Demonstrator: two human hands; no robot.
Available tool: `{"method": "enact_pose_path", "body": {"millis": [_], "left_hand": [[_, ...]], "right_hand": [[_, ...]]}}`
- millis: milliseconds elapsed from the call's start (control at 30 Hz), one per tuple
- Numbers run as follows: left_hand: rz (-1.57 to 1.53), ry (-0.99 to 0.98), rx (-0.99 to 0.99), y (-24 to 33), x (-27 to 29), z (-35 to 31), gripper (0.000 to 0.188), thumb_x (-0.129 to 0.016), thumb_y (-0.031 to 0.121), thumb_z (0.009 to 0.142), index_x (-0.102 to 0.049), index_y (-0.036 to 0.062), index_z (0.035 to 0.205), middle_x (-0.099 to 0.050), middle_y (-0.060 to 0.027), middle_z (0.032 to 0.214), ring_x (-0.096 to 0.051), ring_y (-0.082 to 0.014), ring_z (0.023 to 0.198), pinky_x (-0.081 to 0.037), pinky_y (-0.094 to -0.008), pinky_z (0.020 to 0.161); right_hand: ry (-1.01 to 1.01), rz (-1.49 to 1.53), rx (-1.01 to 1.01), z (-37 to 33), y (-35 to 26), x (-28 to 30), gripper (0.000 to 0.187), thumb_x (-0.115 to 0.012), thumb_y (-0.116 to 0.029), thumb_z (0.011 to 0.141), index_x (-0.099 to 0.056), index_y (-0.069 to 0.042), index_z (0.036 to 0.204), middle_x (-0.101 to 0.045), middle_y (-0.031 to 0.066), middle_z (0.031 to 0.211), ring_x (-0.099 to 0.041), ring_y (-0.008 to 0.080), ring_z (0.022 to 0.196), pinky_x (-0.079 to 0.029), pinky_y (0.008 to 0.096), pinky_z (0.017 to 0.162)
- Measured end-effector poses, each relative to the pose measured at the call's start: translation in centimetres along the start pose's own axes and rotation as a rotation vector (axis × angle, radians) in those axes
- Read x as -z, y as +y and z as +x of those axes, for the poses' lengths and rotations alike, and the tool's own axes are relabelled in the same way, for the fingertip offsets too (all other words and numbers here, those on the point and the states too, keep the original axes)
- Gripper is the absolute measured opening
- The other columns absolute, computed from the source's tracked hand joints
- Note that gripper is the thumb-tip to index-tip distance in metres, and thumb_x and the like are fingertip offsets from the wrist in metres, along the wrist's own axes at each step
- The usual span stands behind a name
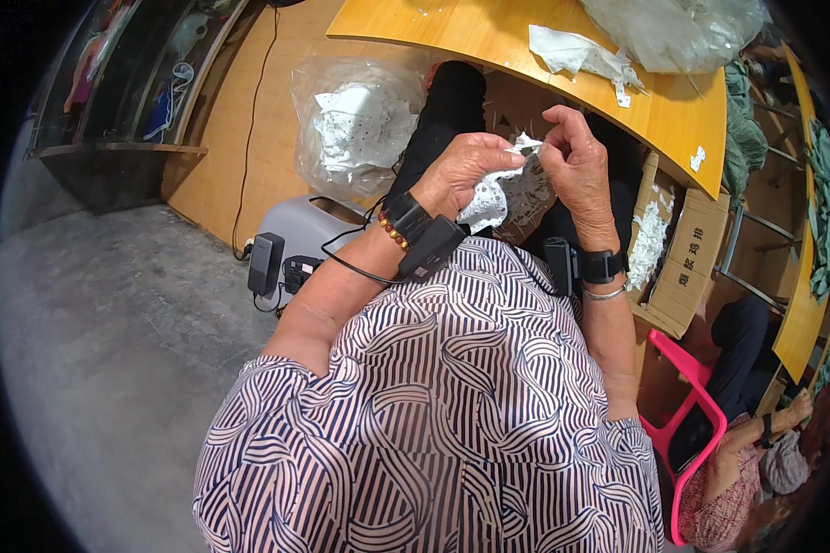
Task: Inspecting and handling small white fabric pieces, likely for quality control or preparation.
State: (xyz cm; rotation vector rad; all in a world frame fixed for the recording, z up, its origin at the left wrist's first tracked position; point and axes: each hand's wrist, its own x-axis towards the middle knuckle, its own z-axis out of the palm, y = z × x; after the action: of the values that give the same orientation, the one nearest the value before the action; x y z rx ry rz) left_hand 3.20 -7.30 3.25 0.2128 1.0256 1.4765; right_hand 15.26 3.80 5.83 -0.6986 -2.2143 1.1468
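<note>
My left hand [470, 170] pinches a piece of white eyelet fabric [486, 205] between thumb and fingers; the cloth hangs down below it, dotted with small holes. Close beside it, my right hand [576, 161] is closed at the upper edge of the same fabric, its thumb and forefinger pressed together. What lies between those right fingertips is too small to make out. Both hands are above my lap, just short of the table edge. Scraps of white material lie beneath them, partly hidden by the hands.
A yellow wooden table [489, 37] carries white fabric scraps [581, 57] and a clear plastic bag [682, 32]. Left of my leg sits a plastic bag of white fabric [364, 124]. At right stand a cardboard box [687, 263] with white scraps, a pink chair [687, 405] and another person [738, 479].
</note>
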Motion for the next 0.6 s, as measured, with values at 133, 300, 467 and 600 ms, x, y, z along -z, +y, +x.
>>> {"method": "enact_pose_path", "body": {"millis": [133, 300, 467, 600], "left_hand": [[0.029, -0.037, -0.048, 0.3, -0.3, 0.0, 0.014, -0.064, 0.001, 0.072, -0.061, -0.0034, 0.085, -0.062, -0.009, 0.077, -0.06, -0.0146, 0.07, -0.048, -0.0235, 0.066], [-0.048, -0.187, 0.009, 1.0, -0.7, -0.8, 0.02, -0.064, 0.006, 0.074, -0.062, -0.0035, 0.091, -0.063, -0.0079, 0.085, -0.059, -0.0129, 0.078, -0.046, -0.0237, 0.073], [0.069, -0.212, -0.025, 0.4, -0.3, -0.5, 0.018, -0.063, 0.008, 0.075, -0.063, -0.0028, 0.089, -0.063, -0.0069, 0.085, -0.059, -0.012, 0.077, -0.045, -0.0224, 0.073], [0.13, -0.161, -0.101, 0.2, -0.1, -0.3, 0.016, -0.063, 0.01, 0.076, -0.063, -0.0017, 0.087, -0.063, -0.0063, 0.082, -0.057, -0.0112, 0.078, -0.044, -0.0223, 0.074]], "right_hand": [[-0.03, 0.204, -0.093, 0.0, 1.2, 0.1, 0.026, -0.05, 0.0, 0.071, -0.053, -0.002, 0.097, -0.052, -0.0003, 0.063, -0.05, 0.0068, 0.058, -0.042, 0.0211, 0.054], [-0.245, 0.654, -0.47, -0.1, 1.2, 0.3, 0.02, -0.059, -0.017, 0.079, -0.059, -0.003, 0.093, -0.054, -0.0038, 0.069, -0.046, 0.003, 0.058, -0.038, 0.0156, 0.049], [-0.318, 0.656, -0.441, -0.3, 1.5, -0.2, 0.018, -0.061, -0.021, 0.08, -0.061, -0.005, 0.088, -0.055, -0.0028, 0.067, -0.046, 0.0022, 0.056, -0.035, 0.0151, 0.047], [-0.265, 0.647, -0.392, -0.1, 1.2, 0.0, 0.013, -0.059, -0.018, 0.081, -0.061, -0.005, 0.08, -0.055, -0.0032, 0.062, -0.045, 0.0019, 0.052, -0.033, 0.0147, 0.046]]}}
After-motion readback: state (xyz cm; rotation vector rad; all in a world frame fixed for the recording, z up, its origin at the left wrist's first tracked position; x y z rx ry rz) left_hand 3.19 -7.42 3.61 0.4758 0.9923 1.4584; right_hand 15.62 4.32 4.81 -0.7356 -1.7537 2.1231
